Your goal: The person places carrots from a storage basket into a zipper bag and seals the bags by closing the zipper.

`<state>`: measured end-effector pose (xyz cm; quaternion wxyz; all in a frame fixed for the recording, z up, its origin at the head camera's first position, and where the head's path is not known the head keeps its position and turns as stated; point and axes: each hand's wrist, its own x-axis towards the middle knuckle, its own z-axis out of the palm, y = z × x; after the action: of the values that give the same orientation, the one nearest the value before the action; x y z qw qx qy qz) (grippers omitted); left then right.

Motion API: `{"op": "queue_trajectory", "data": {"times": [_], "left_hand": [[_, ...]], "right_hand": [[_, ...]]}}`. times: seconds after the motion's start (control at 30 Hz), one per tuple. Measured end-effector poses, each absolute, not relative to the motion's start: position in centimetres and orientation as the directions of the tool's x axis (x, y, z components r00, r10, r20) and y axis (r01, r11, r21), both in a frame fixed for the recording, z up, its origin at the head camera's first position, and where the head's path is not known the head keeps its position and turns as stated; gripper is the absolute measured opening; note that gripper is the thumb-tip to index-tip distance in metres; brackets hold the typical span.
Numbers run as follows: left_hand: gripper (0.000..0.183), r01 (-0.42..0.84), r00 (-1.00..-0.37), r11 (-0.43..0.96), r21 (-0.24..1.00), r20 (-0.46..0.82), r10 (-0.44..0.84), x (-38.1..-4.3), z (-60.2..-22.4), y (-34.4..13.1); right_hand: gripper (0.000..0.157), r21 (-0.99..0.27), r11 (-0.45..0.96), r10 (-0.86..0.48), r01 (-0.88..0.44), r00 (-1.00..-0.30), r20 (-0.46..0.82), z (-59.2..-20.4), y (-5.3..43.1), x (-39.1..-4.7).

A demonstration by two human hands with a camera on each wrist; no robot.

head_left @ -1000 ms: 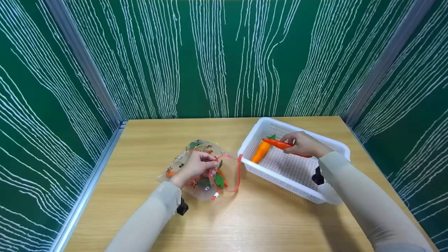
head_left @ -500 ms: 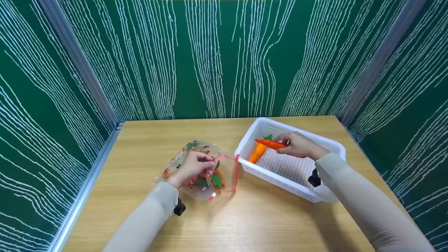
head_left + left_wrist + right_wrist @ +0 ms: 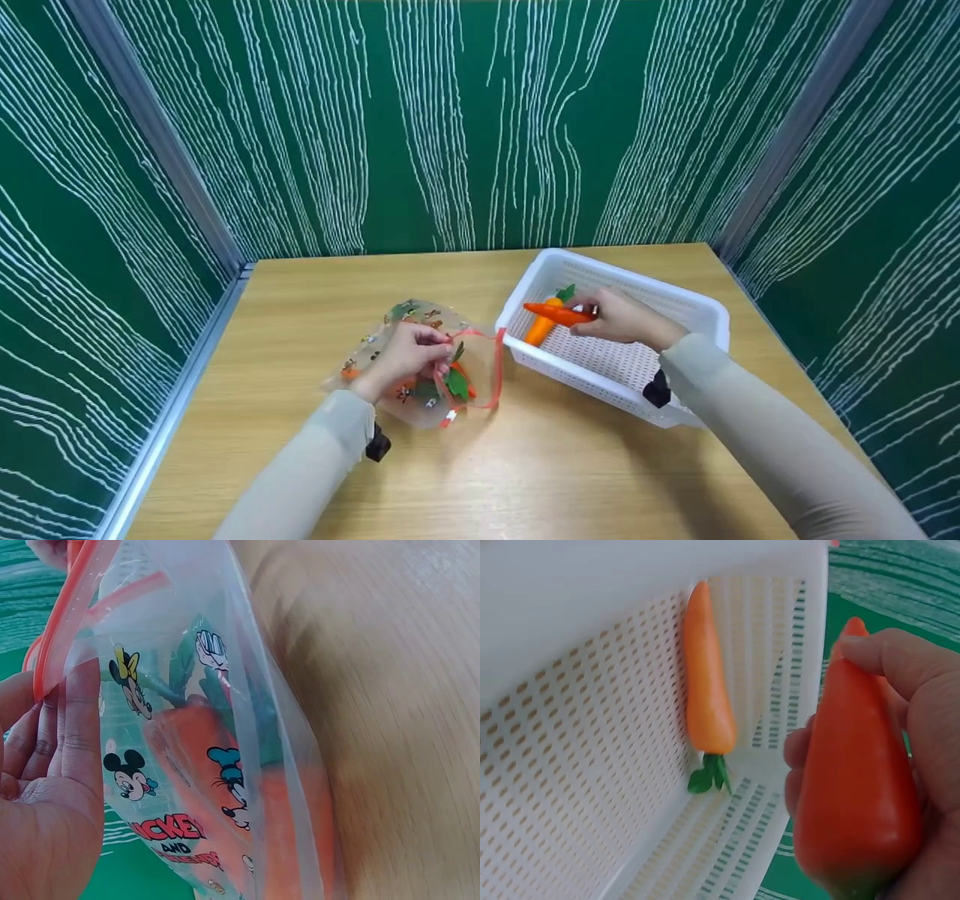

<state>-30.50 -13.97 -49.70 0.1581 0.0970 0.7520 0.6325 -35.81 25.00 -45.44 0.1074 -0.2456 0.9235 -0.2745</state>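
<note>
In the head view, I can see the person's left hand (image 3: 405, 356) pinching the red-trimmed mouth of a clear, flexible plastic bag printed with small cartoon figures (image 3: 431, 401), thumb and fingertips drawn nearly together on the edge. The bag lies on the light wooden table (image 3: 285, 315), its opening toward the basket and spread apart, with orange pieces and green leaves showing inside. Over on the right, the right hand (image 3: 619, 319) has its thumb and fingers closed about a glossy red, tapered vegetable (image 3: 556, 313), parted only by its thickness. It is held over the white, perforated plastic basket (image 3: 577, 377), its pointed end to the left, in front of a smooth orange carrot with green leaves (image 3: 538, 330); from here I can't tell whether the two touch.

In the left wrist view, the red edge sits between thumb and fingers, the other fingers lying behind the film. Through it show stout orange bodies with dark green tops, beneath red lettering.

In the right wrist view, the thumb lies toward the red vegetable's narrower end, fingers on the far side; its skin is shiny, with green at the thick end. The carrot lies on its side in the basket.
</note>
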Motion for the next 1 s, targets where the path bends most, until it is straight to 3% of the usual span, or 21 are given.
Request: {"op": "queue_trajectory", "data": {"times": [0.6, 1.0], "left_hand": [[0.019, -0.103, -0.933, 0.207, 0.973, -0.166, 0.318, -30.5, -49.4, -13.7], [0.017, -0.056, -0.939, 0.204, 0.977, -0.121, 0.323, -30.5, -49.6, -13.7]], "right_hand": [[0.032, -0.569, 0.708, -0.532, -0.418, -0.846, -0.040, -44.9, 21.9, -33.1], [0.035, -0.572, 0.695, -0.557, -0.435, -0.829, -0.046, -45.2, 19.9, -31.8]]}}
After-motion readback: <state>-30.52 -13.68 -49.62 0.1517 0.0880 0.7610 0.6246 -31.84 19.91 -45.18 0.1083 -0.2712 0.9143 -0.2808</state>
